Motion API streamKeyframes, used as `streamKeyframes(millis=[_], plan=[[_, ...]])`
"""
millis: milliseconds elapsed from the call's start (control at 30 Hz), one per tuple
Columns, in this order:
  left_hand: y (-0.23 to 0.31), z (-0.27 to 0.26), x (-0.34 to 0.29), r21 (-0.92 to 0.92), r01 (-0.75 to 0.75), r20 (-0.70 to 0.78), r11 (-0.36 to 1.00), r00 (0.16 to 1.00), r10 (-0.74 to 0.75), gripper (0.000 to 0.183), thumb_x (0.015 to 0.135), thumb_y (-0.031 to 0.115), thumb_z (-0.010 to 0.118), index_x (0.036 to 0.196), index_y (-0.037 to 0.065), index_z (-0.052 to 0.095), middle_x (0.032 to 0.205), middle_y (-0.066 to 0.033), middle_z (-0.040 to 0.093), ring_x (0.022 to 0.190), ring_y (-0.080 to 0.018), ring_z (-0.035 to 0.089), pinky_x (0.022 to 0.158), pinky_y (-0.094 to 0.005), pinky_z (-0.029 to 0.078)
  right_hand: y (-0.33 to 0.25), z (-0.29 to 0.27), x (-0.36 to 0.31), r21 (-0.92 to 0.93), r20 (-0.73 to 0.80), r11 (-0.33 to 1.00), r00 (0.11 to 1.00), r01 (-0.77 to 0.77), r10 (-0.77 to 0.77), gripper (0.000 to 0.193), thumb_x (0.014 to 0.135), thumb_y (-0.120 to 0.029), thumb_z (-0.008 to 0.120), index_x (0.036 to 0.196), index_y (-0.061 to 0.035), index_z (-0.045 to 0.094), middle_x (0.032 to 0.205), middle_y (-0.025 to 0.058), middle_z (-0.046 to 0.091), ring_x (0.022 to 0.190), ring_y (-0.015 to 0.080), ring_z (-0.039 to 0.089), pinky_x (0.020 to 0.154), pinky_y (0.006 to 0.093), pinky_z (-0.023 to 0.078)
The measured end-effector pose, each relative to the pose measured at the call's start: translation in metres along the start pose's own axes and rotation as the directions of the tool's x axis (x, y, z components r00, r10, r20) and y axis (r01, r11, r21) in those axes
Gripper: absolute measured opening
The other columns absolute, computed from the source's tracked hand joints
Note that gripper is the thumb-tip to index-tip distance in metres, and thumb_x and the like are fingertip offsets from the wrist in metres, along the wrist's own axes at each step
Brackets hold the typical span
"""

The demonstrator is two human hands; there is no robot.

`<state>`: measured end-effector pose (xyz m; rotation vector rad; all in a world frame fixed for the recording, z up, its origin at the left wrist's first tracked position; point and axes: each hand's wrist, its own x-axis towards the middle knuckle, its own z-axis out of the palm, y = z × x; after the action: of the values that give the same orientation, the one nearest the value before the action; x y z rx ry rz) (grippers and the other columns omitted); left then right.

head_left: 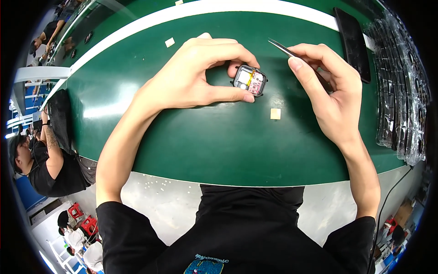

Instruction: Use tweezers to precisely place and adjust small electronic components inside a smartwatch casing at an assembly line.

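Observation:
Between the thumb and fingers of my left hand (200, 75) is an opened smartwatch body (250, 81), held by its edges above the green table. Its inside faces up and shows a silvery block, a yellow strip and a pinkish circuit board. My right hand (331, 84) grips a pair of dark, pointed tweezers (281, 47), pinched between thumb and forefinger. The tweezers' tips point up and left, apart from the watch body. A small pale yellow square (275, 113) lies on the table below and right of the watch body.
Stacked clear plastic trays (399, 91) with dark parts stand at the right. A black tray (352, 44) lies at the back right. Another pale square (169, 42) is beyond my left hand. A white bar (219, 8) crosses the back. A person (50, 155) sits at the left.

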<state>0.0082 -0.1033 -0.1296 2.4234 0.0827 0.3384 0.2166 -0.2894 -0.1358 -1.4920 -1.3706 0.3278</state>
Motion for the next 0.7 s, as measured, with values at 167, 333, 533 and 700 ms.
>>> streamKeyframes(millis=[167, 333, 533, 700], plan=[[-0.004, 0.001, -0.001, -0.046, -0.011, -0.015, 0.999, 1.0, 0.011, 0.057, 0.076, 0.025, 0.104, 0.125, 0.009, 0.08, 0.095, 0.0018, 0.071, 0.086, -0.013, 0.059, 0.08, -0.0291, 0.044, -0.005, 0.007, -0.005, 0.035, 0.062, 0.997, 0.996, -0.071, 0.069, 0.012, 0.104, -0.005, 0.076, 0.114, 0.0019, 0.075, 0.086, 0.0027, 0.069, 0.069, 0.0067, 0.054, 0.059, 0.0261, 0.042], [-0.009, -0.002, -0.005, -0.134, 0.019, 0.02, 0.991, 1.0, -0.016, 0.06, 0.081, 0.022, 0.1, 0.134, 0.009, 0.075, 0.096, -0.0004, 0.069, 0.089, -0.0138, 0.059, 0.083, -0.0304, 0.045, -0.021, 0.008, -0.003, -0.147, 0.177, 0.987, 0.98, -0.067, 0.093, 0.026, 0.094, -0.008, 0.087, 0.116, 0.0007, 0.077, 0.086, 0.0031, 0.062, 0.071, 0.0096, 0.053, 0.061, 0.028, 0.043], [-0.008, -0.008, -0.005, -0.179, 0.007, 0.005, 0.984, 1.0, -0.006, 0.053, 0.08, 0.017, 0.095, 0.126, 0.009, 0.071, 0.09, -0.0014, 0.072, 0.082, -0.0149, 0.06, 0.076, -0.033, 0.042, -0.024, 0.022, 0.001, -0.281, 0.221, 0.954, 0.975, 0.099, -0.036, 0.047, 0.082, -0.024, 0.097, 0.12, -0.0025, 0.079, 0.089, 0.0076, 0.068, 0.074, 0.0209, 0.07, 0.067, 0.0346, 0.058], [-0.005, -0.006, -0.006, -0.225, 0.007, 0.016, 0.974, 1.0, -0.004, 0.054, 0.08, 0.016, 0.095, 0.126, 0.011, 0.068, 0.094, 0.001, 0.074, 0.09, -0.0152, 0.063, 0.084, -0.0341, 0.045, -0.028, 0.019, -0.001, -0.251, 0.234, 0.964, 0.972, 0.082, -0.022, 0.043, 0.08, -0.017, 0.095, 0.116, -0.0003, 0.079, 0.091, 0.0096, 0.071, 0.077, 0.0222, 0.074, 0.073, 0.0346, 0.062]])
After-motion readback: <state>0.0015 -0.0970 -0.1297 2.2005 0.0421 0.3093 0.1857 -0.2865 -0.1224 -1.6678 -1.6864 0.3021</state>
